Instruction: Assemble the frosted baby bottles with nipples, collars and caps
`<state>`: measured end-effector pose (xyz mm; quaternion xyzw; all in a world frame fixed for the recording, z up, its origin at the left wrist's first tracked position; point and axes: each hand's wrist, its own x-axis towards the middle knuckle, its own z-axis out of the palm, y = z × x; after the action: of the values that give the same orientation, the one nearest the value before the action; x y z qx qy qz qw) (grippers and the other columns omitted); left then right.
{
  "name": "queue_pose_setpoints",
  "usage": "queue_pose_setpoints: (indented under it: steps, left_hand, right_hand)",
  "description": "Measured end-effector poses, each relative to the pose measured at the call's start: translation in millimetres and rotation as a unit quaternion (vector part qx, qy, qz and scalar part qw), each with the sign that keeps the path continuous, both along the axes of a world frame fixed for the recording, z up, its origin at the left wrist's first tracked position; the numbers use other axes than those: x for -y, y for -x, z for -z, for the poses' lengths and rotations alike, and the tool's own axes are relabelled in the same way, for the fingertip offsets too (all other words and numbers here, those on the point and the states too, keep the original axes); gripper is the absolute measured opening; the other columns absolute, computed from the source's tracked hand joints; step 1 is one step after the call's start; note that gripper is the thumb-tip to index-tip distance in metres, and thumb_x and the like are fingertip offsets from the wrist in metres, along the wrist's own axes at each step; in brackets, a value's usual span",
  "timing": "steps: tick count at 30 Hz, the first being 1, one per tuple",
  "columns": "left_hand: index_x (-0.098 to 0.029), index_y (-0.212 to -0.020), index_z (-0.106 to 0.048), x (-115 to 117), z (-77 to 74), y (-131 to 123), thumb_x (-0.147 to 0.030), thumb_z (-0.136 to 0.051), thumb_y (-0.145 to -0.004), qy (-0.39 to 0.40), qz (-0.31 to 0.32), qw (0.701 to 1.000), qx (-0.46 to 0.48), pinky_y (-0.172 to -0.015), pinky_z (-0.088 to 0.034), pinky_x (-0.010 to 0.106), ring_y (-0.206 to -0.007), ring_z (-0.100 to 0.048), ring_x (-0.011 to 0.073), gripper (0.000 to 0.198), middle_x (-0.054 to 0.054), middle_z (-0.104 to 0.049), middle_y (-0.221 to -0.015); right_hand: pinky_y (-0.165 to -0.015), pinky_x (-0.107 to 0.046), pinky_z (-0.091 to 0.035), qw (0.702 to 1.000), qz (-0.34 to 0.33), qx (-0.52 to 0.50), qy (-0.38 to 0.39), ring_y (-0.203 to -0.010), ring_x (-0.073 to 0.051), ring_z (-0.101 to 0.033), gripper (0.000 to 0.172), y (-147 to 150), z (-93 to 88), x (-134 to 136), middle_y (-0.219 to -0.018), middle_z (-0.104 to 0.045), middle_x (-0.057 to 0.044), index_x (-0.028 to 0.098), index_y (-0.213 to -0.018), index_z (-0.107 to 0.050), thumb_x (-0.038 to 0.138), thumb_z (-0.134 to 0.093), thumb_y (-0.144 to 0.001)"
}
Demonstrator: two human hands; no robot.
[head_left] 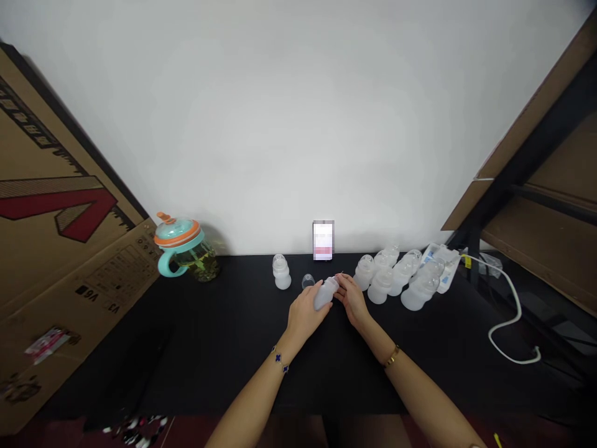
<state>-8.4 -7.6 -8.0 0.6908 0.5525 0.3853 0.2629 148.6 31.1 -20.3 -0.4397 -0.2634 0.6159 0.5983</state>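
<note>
My left hand [304, 313] is wrapped round a frosted white baby bottle [323, 297], which leans with its top to the upper right. At that top, the fingers of my right hand [351, 297] are pinched together. Whatever they hold there is too small to make out. Just beyond my left fingers a clear dome cap [308, 281] lies on the black table. Another baby bottle [282, 274] stands upright to the left, with a clear cap over it.
Several capped bottles [381, 285] crowd together on the right, beside a white package [443, 267] and a white cable [517, 311]. Against the wall leans a lit phone [323, 241]. A teal-lidded jug [193, 249] and a large carton [69, 249] are at the left.
</note>
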Motion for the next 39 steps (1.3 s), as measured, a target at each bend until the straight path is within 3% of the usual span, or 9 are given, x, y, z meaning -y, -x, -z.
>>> queue_pose_setpoints:
  steps: [11, 21, 39]
  left_hand:
    - [-0.031, -0.134, -0.063, 0.9, -2.1, -0.4, -0.03, -0.072, -0.078, 0.003, 0.013, 1.0, 0.028, -0.091, -0.047, 0.036, -0.109, -0.065, 0.0325, 0.057, 0.008, -0.069, -0.124]
    - [-0.027, -0.143, -0.05, 1.1, -4.2, -1.1, -0.033, -0.063, -0.088, 0.002, 0.018, 0.993, -0.12, -0.097, -0.05, 0.035, -0.115, -0.064, 0.0252, 0.057, 0.005, -0.064, -0.132]
    - [-0.026, -0.141, -0.051, 1.5, -3.6, -1.2, -0.034, -0.065, -0.088, -0.025, 0.021, 0.994, -0.107, -0.097, -0.052, 0.037, -0.115, -0.065, 0.0254, 0.055, 0.006, -0.066, -0.131]
  right_hand:
    - [-0.066, -0.025, -0.055, 0.999, 0.021, 0.019, -0.018, -0.079, -0.017, -0.067, 0.025, 0.0, -7.8, 4.7, -0.089, -0.074, -0.002, 0.022, -0.085, -0.071, 0.04, -0.08, -0.07]
    - [-0.064, -0.027, -0.056, 0.998, 0.032, 0.042, -0.025, -0.076, -0.018, -0.067, 0.031, 0.7, -8.5, 3.7, -0.086, -0.074, -0.003, 0.022, -0.081, -0.073, 0.047, -0.084, -0.066]
    - [-0.055, -0.025, -0.052, 0.996, 0.051, 0.073, -0.026, -0.07, -0.016, -0.059, 0.035, 0.4, -8.4, 2.0, -0.077, -0.068, -0.002, 0.021, -0.077, -0.073, 0.051, -0.085, -0.065]
